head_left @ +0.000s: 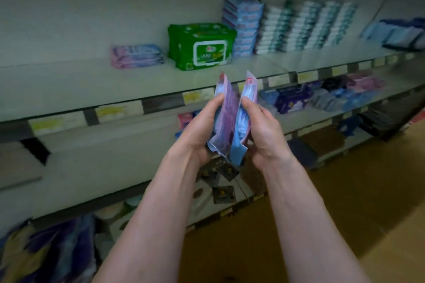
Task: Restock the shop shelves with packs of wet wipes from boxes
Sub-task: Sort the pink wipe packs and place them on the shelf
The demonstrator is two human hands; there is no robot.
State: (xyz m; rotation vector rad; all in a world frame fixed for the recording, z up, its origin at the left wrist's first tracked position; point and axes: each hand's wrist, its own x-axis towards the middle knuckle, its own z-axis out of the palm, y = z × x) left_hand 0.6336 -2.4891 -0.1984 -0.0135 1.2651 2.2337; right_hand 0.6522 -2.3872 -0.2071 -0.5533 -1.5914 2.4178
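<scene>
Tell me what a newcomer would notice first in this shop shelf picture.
First, the two hands at centre: the left hand grips a soft lilac plastic pack of wipes and the right hand a pale blue pack, both upright before the shelves. Next, the bright green rectangular pack with a white lid on the upper grey shelf, with tall stacks of white-and-teal packs further right.

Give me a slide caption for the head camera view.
Left hand grips a purple pack, right hand a blue pack, facing the shelf.
</scene>
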